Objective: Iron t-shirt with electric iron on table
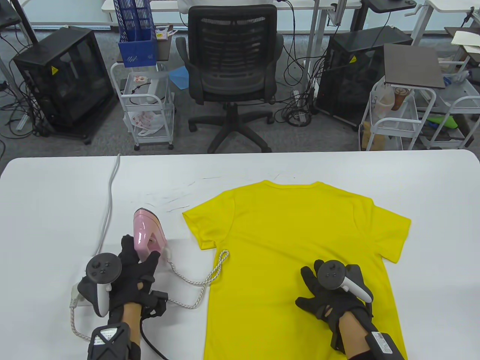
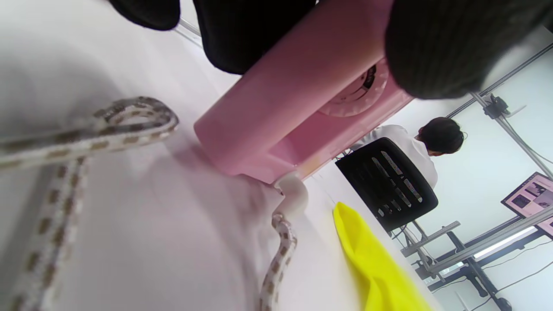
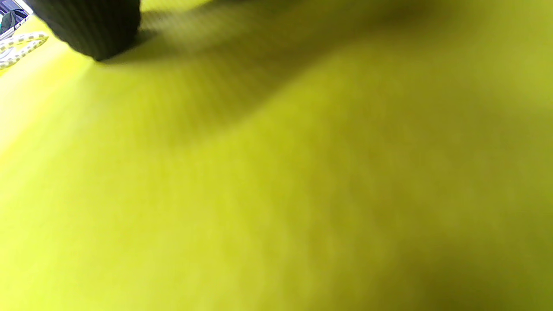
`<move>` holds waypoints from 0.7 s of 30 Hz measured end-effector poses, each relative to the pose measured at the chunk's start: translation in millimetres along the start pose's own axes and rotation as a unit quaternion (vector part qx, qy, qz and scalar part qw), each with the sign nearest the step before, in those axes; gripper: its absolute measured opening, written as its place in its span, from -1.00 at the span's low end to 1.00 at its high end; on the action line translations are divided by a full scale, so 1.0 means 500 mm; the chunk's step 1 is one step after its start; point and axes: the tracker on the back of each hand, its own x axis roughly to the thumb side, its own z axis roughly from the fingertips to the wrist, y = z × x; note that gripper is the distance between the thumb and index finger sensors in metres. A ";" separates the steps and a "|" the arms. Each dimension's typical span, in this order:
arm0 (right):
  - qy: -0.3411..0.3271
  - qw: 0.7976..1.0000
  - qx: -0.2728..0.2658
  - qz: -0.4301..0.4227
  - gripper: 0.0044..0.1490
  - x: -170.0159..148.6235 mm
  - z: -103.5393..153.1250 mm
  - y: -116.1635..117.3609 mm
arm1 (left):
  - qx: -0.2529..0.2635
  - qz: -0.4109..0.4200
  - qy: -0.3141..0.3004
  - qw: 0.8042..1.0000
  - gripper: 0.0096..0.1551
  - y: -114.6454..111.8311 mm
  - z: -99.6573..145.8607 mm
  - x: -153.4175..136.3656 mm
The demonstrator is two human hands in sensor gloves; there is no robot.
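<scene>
Two hands are engaged. Left hand (image 1: 129, 270), lower left of the table view, has fingers curled around the handle of the pink iron (image 1: 146, 234), which stands on the white table (image 1: 56, 195) just left of the yellow t-shirt (image 1: 292, 240). Right hand (image 1: 330, 296), lower right, lies flat with fingers spread, pressing the shirt body. Judged step: iron gripped, ironing not begun. Next move calls for carrying the iron onto the cloth, keeping its braided cord (image 1: 195, 281) free of the shirt edge.
</scene>
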 end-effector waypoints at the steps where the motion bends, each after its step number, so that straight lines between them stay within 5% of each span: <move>1: 0.000 1.000 0.000 0.000 0.08 0.000 0.000 0.000 | 0.001 -0.001 0.002 1.000 0.12 0.000 0.000 -0.001; 14: 0.000 1.000 -0.001 0.000 0.08 0.000 0.000 0.000 | 0.002 0.022 0.003 1.000 0.15 0.024 0.008 -0.002; 21: -0.004 1.000 -0.005 0.014 0.10 0.007 0.002 -0.003 | 0.014 0.080 -0.029 0.996 0.07 0.114 0.021 0.049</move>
